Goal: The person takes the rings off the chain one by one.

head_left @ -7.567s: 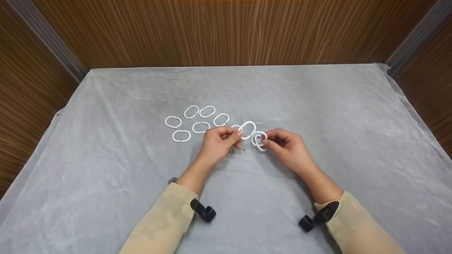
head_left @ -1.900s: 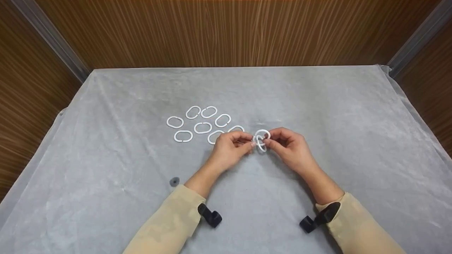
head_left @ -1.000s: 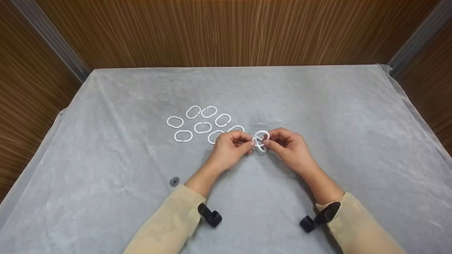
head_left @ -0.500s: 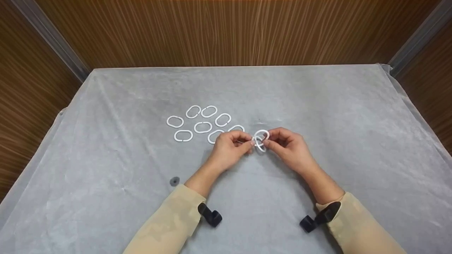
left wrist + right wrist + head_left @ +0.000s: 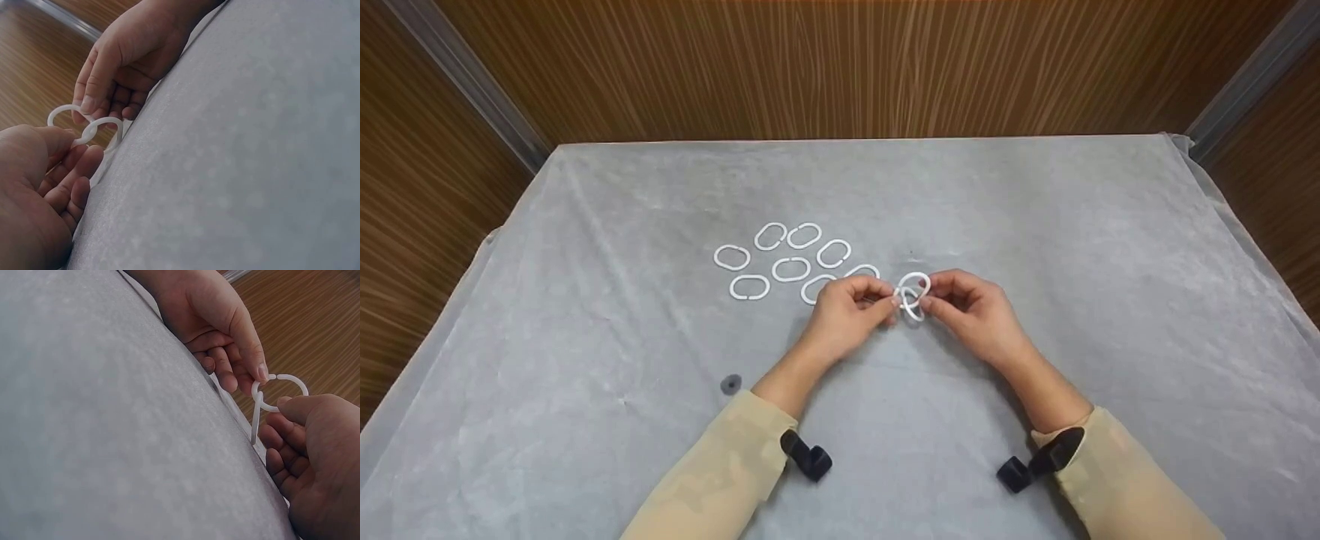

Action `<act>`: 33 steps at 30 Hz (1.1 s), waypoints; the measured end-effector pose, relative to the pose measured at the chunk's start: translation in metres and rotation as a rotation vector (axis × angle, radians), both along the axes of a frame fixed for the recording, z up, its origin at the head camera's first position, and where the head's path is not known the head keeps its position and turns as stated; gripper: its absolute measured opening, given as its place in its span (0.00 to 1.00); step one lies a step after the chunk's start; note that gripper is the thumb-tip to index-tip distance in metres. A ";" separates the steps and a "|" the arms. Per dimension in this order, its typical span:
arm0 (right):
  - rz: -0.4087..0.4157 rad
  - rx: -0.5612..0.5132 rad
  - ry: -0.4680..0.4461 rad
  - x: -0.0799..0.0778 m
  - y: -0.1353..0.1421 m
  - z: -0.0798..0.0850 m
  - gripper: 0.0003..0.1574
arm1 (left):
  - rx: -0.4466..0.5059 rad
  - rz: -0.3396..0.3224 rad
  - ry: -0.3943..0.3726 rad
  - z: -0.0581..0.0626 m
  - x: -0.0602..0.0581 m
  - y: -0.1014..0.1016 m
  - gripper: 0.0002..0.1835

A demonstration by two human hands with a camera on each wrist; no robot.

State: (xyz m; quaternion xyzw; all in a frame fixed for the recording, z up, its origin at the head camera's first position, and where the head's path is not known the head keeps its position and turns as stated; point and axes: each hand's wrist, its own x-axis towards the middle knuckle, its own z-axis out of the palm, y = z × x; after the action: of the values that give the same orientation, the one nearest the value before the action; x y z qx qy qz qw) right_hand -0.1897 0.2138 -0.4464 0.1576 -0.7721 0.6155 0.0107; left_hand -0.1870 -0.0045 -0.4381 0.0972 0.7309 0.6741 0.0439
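My left hand (image 5: 844, 315) and right hand (image 5: 979, 311) meet above the cloth near the middle. Both pinch one white oval split ring (image 5: 297, 381) between thumb and fingers, the left beside its narrow gap, the right on the far side. A second white ring (image 5: 256, 419) is threaded through it and hangs down. In the left wrist view the two loops cross right by the left fingertips. Loose rings (image 5: 791, 281) of the same kind lie flat to the left of my hands. Two of them, one ring (image 5: 804, 291) included, are partly covered by my left hand.
Grey cloth (image 5: 622, 337) with shallow creases covers the table. A wood-grain panel (image 5: 855, 67) stands along its back edge, with more panels at both sides. Near my left sleeve lies a small dark round thing (image 5: 731, 385). Black mounts (image 5: 814, 461) sit on both cuffs.
Since the oldest frame my left hand has moved right, close to the right hand, uncovering part of a ring on the cloth. Over the last second both hands stay nearly still; the held rings tilt slightly.
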 end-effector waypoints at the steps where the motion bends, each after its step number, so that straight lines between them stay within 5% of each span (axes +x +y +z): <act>1: 0.000 0.001 0.001 0.000 0.000 0.000 0.11 | 0.000 0.001 -0.001 0.000 0.000 0.000 0.03; 33: -0.017 0.070 -0.005 -0.002 0.001 0.000 0.08 | 0.029 0.056 -0.060 0.001 -0.002 0.000 0.03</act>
State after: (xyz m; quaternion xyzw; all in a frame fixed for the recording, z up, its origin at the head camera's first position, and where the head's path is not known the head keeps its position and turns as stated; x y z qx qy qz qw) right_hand -0.1919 0.2152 -0.4468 0.1498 -0.7945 0.5885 0.0086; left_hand -0.1891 -0.0044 -0.4368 0.0572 0.7219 0.6881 0.0456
